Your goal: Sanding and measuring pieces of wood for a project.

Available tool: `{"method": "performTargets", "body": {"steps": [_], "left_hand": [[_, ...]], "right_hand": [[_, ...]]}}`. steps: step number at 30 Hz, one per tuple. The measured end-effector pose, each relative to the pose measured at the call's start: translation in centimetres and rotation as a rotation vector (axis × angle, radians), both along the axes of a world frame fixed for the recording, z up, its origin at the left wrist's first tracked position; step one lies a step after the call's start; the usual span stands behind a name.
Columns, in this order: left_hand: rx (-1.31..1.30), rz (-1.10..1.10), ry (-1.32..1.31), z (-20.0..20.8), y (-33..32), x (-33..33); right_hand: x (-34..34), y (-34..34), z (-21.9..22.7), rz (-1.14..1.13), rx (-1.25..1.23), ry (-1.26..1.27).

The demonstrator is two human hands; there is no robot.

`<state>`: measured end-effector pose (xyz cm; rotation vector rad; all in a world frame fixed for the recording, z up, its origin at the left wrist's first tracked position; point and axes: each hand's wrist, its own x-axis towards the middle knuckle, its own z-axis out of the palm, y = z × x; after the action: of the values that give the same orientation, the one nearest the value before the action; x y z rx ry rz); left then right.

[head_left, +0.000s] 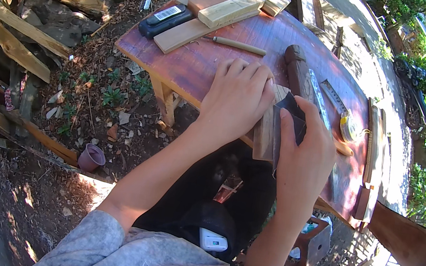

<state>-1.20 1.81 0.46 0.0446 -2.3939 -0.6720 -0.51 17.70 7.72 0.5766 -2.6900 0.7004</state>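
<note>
My left hand [236,99] is closed round the far end of a light wooden block [263,140], which is tilted over the near edge of the table. My right hand [307,143] pinches a dark, folded sheet that looks like sandpaper [295,112] between thumb and fingers. The sheet lies against the right side of the block. My left fingers hide part of the wood. Just beyond both hands lies a dark brown wooden piece [295,68].
The worn reddish table [190,65] carries stacked wood pieces [232,11], a dark case [166,21], a slim wooden-handled tool [238,45], a metal ruler [335,97] and a tape measure [350,127]. Wooden strips [373,158] line its right edge. A purple pot [92,157] stands on the ground.
</note>
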Motion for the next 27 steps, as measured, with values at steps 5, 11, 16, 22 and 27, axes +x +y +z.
{"method": "performTargets", "body": {"steps": [5,11,16,22,27], "left_hand": [[0.021,0.032,0.018,-0.2,-0.1,-0.2],[0.01,0.018,0.062,-0.5,0.0,-0.3],[0.0,0.02,0.086,-0.5,-0.1,-0.4],[0.004,0.035,0.07,-0.5,-0.1,-0.3],[-0.003,0.022,0.081,-0.5,0.0,-0.2]], "right_hand": [[-1.9,-1.4,-1.6,0.021,-0.058,0.117],[-0.3,-1.0,-0.2,-0.009,0.018,0.041],[-0.1,-0.9,-0.1,0.022,-0.02,0.058],[-0.8,-1.3,-0.8,0.028,-0.045,0.058],[0.2,-0.9,0.4,0.038,0.004,0.05]]}}
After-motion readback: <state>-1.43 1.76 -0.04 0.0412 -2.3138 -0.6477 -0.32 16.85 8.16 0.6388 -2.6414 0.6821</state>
